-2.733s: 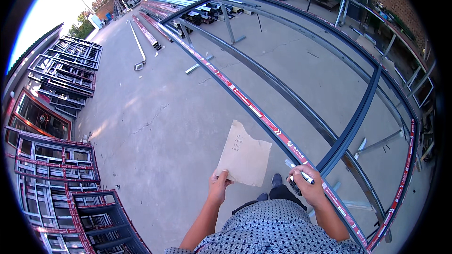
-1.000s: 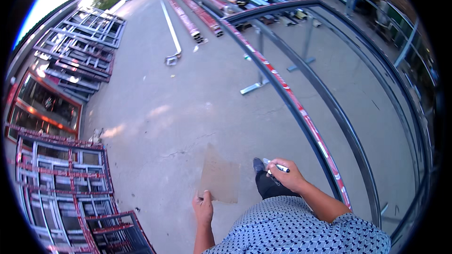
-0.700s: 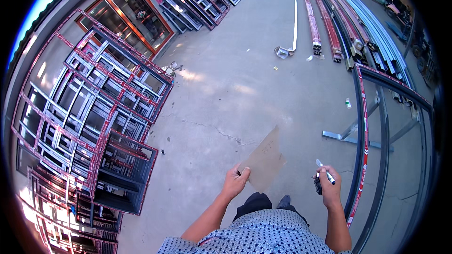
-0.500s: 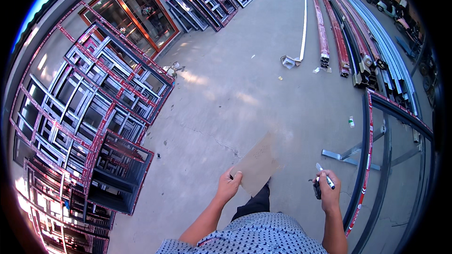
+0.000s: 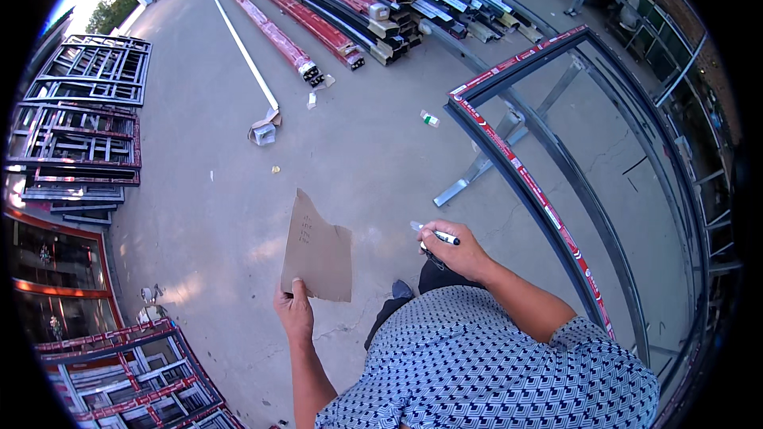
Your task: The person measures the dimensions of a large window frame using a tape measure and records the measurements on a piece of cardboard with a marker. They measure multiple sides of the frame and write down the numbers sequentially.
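Left hand (image 5: pixel 294 310): closed on the lower-left edge of a torn, flat brown cardboard sheet (image 5: pixel 322 262), thumb on the near face. Sheet is tilted up, just beyond the left hand, short rows of handwriting on its upper part. Right hand (image 5: pixel 457 253): fingers curled round a slim white marker with a dark end (image 5: pixel 445 237); pale tip pokes out left of the fingers. Small dark item (image 5: pixel 430 254) just under those fingers, can't make out what. Hands well apart, both above the grey concrete floor (image 5: pixel 199 214), marker not touching cardboard.

Right of the right hand: long dark-grey metal frame with red-and-white tape (image 5: pixel 524 179), hand clear of it. Silver metal stand foot (image 5: pixel 451 193) on the floor just beyond the right hand. Small white-and-green packet (image 5: pixel 429 118) further out.

Beyond the left hand: crumpled whitish wrapping (image 5: pixel 264 133) at the near end of a long thin white bar (image 5: pixel 238 44), then red-wrapped bundled profiles (image 5: pixel 274 28). Left of the left hand: stacked dark metal frames (image 5: pixel 87 71), well apart.
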Demonstrator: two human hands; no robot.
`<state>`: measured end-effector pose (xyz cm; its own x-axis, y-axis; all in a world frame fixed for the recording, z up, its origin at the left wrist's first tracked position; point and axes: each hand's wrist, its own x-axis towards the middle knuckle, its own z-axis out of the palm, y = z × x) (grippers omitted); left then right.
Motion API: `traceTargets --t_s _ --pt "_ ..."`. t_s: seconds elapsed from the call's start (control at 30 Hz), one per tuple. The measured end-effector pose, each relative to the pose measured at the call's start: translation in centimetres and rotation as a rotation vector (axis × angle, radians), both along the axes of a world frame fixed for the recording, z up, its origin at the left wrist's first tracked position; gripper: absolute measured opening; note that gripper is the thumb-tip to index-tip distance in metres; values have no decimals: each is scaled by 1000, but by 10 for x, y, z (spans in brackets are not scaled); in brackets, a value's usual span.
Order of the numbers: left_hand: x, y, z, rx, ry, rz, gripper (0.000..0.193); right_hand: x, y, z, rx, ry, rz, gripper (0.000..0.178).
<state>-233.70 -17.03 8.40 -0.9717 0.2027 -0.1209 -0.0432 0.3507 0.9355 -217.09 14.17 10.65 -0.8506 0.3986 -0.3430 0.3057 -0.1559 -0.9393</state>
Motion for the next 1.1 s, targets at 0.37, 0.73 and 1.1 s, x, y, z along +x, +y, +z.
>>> traceTargets --t_s 0.37,0.73,1.1 --pt "-211 143 -43 54 -75 -111 25 -213 111 -67 11 86 -135 28" --pt "-437 279 -18 20 -42 -122 23 -429 266 -20 88 91 -159 27" --pt "-666 516 -73 68 -98 -646 23 -520 368 -107 -94 -54 -747 19"
